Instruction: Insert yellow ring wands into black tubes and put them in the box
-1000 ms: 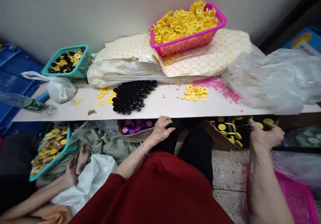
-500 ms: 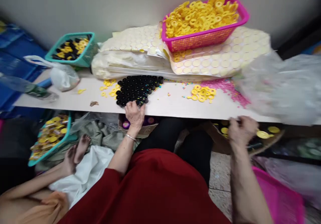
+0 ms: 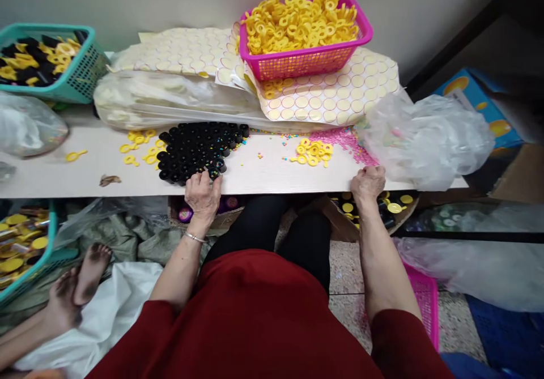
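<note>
My left hand (image 3: pixel 203 196) is at the table's front edge, thumb and fingers closed around a small black cup (image 3: pixel 213 173) at the near side of a cluster. The other black cups (image 3: pixel 191 149) stand packed together, with tiny coloured beads in some of them. Over on the right, my right hand (image 3: pixel 369 183) is closed, its fingertips at the near end of a spread of pink beads (image 3: pixel 344 141). What it pinches, if anything, is hidden. Between the hands lies a small pile of yellow rings with tabs (image 3: pixel 313 152).
A pink basket (image 3: pixel 306 64) heaped with yellow rings stands on sheets of round stickers (image 3: pixel 335 98). Clear plastic bags (image 3: pixel 429 141) lie at the right, a teal basket (image 3: pixel 80 84) at the left. Below the table are boxes and another person's feet (image 3: pixel 76 282).
My right hand has moved from in front of the table edge up to the pink beads. My left hand stays at the black cups. The view has shifted to the right.
</note>
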Tool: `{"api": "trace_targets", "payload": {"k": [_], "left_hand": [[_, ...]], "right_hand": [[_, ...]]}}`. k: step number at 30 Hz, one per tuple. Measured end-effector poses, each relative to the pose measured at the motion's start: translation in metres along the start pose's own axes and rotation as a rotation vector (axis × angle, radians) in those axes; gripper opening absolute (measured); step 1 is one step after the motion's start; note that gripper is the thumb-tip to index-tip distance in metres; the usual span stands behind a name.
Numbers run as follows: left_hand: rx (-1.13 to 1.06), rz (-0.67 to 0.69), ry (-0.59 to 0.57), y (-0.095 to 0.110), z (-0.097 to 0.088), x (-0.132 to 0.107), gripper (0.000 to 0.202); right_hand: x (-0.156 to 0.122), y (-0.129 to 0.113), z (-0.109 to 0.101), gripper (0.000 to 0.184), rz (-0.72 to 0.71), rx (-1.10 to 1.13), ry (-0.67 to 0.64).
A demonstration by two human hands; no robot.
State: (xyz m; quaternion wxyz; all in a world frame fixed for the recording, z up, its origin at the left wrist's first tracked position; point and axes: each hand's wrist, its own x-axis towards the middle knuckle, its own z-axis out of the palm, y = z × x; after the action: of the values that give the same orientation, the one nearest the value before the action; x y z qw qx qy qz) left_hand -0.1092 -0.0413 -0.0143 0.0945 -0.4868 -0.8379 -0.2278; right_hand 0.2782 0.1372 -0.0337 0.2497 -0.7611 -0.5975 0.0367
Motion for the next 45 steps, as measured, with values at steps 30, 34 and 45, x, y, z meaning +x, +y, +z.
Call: {"api": "trace_targets", "payload": {"k": [30, 34, 45], "left_hand": [[-0.691, 0.572, -0.074, 0.115, 0.062, -0.012, 0.015], [-0.775, 0.502, -0.114, 0.115, 0.074, -0.013, 0.027], [-0.673, 0.481, -0.32, 0.12, 0.072, -0.01, 0.017]], "right_hand": [[-0.054, -0.051, -0.003, 0.021, -0.298, 0.376, -0.368], [-0.062, -0.053, -0.004, 0.014, -0.385, 0.293, -0.282], [-0.095, -0.114, -0.011, 0.008, -0.662, 0.657, -0.286]]}}
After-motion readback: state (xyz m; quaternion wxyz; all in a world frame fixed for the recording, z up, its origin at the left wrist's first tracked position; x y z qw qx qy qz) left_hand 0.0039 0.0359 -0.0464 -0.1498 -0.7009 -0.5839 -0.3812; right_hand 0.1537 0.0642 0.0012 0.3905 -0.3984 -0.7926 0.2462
